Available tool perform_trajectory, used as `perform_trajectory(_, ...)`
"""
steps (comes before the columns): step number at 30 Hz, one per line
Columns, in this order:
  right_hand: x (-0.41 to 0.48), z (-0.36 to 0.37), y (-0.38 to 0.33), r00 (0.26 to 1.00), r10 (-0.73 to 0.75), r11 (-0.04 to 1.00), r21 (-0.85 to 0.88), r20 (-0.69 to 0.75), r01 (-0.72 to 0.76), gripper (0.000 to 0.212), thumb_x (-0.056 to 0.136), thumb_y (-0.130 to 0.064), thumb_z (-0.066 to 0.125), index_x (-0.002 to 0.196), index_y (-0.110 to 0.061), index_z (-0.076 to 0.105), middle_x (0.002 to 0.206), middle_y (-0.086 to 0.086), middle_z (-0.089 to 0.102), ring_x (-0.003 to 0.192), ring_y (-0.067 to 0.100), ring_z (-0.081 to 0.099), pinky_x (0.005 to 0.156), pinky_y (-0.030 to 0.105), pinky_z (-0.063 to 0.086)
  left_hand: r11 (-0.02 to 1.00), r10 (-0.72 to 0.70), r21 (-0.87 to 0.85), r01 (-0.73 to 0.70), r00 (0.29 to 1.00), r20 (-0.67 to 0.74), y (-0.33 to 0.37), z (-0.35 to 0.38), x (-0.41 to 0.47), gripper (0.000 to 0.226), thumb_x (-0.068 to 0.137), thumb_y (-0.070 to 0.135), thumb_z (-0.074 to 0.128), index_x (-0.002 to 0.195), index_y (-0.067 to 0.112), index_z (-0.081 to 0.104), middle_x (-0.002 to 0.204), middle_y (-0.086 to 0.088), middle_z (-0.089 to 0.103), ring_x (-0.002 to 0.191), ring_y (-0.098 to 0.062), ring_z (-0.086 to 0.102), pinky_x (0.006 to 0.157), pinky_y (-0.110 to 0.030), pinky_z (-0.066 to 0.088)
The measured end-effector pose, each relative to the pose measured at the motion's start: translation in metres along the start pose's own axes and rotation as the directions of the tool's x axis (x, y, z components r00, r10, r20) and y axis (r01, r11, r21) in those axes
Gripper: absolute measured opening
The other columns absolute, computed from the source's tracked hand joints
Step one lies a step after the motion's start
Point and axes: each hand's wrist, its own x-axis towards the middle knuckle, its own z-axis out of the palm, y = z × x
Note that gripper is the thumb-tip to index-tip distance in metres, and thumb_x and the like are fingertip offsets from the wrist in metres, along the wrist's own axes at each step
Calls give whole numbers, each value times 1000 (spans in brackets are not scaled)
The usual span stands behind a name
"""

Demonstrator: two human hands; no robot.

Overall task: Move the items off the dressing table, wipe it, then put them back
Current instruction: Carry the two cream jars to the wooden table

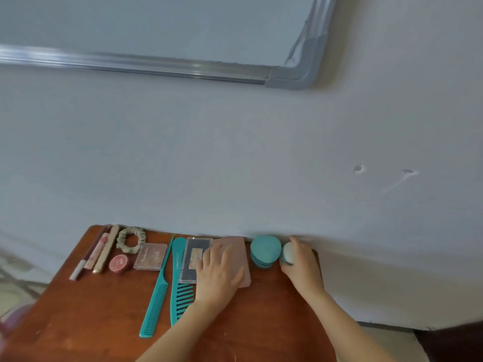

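Brown dressing table (104, 309), left hand (218, 270) flat with fingers spread on pink case (235, 246), right hand (303, 265) gripping small pale jar (288, 253)

- A reddish-brown wooden dressing table (104, 309) carries a row of items along its far edge.
- Far left, 3 slim things lie side by side: a white-tipped dark pencil (86, 257), a pink tube (96, 250) and a beige stick (105, 249).
- Next come a beige fabric scrunchie (130, 239), a round red pot (119, 263) and a pink clear-lidded compact (151, 256).
- In the middle lie 2 combs, a teal tail comb (156, 293) and a teal wide-tooth comb (177, 278).
- Just beside them lie a dark rectangular palette (192, 254) and a flat pink case (235, 246).
- At the right stand a round teal jar (265, 250) and a small pale jar (288, 253).
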Motion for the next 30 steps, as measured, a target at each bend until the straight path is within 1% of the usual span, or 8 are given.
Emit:
perform_trajectory(4,-14,-8,1,999,-41,999,27,-17,41,69,75,-21,72,135,-15,38,130,11,42,122,26,41,98,30,37,997,-83,1,83,997,4,-11,-12,-12,59,89,51,39,140,26,23,147,0,23,136,-20,20,112,-37,19)
perform_trajectory(8,-39,-25,6,992,-114,993,-31,-60,112,65,78,-23,69,135,-17,38,133,9,38,126,22,36,97,24,34,989,-139,-45,140,990,22,-16,-21,-30,59,90,51,39,141,30,19,152,2,15,141,-20,12,115,-38,15)
perform_trajectory(12,-66,-40,9,990,-132,989,-74,-46,129,67,84,-33,61,140,-20,27,143,5,29,133,17,28,104,24,32,994,-108,-12,108,994,28,-15,-28,-46,60,90,53,39,141,31,18,153,3,13,141,-21,12,115,-40,15)
perform_trajectory(16,-95,-47,14,993,-101,994,-58,-66,97,68,86,-37,59,142,-24,22,145,3,26,134,15,25,102,23,33,998,-49,-36,50,999,15,-6,-31,-58,57,90,51,41,140,30,23,151,1,18,140,-20,14,115,-39,17)
perform_trajectory(20,-127,-46,24,995,-58,997,-51,-85,53,69,85,-38,58,142,-25,21,144,3,26,133,15,26,101,23,34,995,68,-66,-68,998,-11,11,-28,-70,52,90,45,45,136,25,33,144,-1,32,134,-20,26,110,-38,24)
perform_trajectory(24,-169,-50,32,989,80,995,-47,-126,-87,66,85,-39,57,141,-24,25,142,4,27,132,17,26,103,27,32,969,234,-86,-232,972,18,26,-20,-79,50,90,45,45,134,23,37,137,0,39,128,-19,33,107,-37,28)
perform_trajectory(27,-213,-58,40,954,225,967,-75,-199,-243,62,86,-39,56,139,-21,30,146,6,23,135,18,22,107,27,28,910,398,-151,-385,915,62,44,-16,-81,51,89,43,48,134,21,40,139,-2,39,130,-21,33,107,-38,27)
perform_trajectory(30,-273,-59,39,873,389,900,-83,-296,-429,59,86,-36,58,137,-19,34,146,8,23,136,21,22,107,26,25,806,568,-247,-538,820,66,62,-18,-95,47,87,36,55,130,18,47,136,-5,44,128,-23,35,104,-40,29)
